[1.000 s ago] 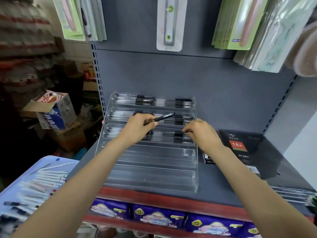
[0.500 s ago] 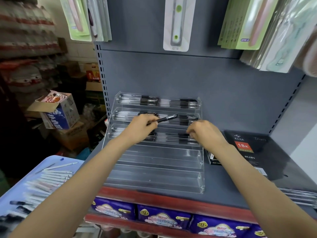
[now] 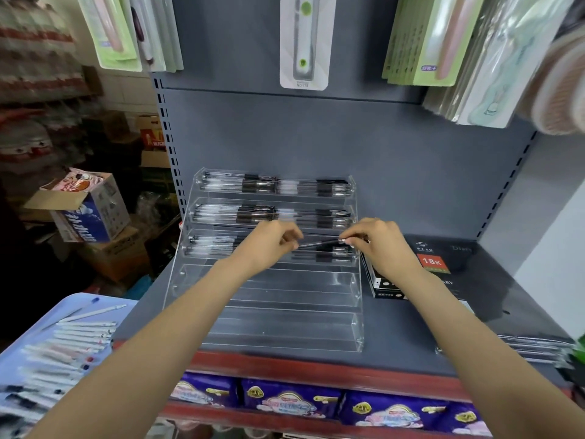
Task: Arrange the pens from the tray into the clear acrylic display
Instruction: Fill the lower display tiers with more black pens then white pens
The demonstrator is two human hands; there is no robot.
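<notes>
Both hands hold one black pen (image 3: 319, 243) level above the third tier of the clear acrylic display (image 3: 269, 299), the left hand (image 3: 269, 245) pinching its left end and the right hand (image 3: 376, 245) its right end, so the next move is likely lowering it flat into that tier, while more pens wait on the tray (image 3: 19, 346) at near left.

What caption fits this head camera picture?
Both hands hold one pen over the acrylic display's third tier.
</notes>
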